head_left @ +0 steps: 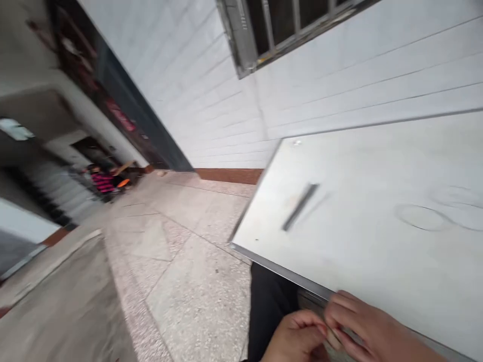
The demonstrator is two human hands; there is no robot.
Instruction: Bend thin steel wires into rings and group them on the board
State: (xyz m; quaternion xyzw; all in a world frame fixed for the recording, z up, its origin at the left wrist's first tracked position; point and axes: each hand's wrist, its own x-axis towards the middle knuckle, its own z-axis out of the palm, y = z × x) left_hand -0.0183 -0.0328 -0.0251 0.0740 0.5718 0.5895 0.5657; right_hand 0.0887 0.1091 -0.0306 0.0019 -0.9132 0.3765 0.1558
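Both of my hands are at the bottom right, close together by the front edge of a white table (pixel 358 201). My left hand (pixel 298 336) has its thumb and fingers pinched together below the edge. Beside it, my right hand (pixel 368 322) has curled fingers, partly over the table's edge. Whatever lies between the fingertips is too small and blurred to name. A dark, narrow strip (pixel 301 207) lies on the table's left part. Faint looped lines (pixel 422 217) show on the surface farther right.
A white wall (pixel 211 100) with a barred window (pixel 290 25) stands behind the table. Paved floor (pixel 196 281) stretches left. A person in a pink and black striped top (pixel 102 182) is far off near stairs (pixel 64 186). My dark-clothed leg (pixel 267 301) is under the table edge.
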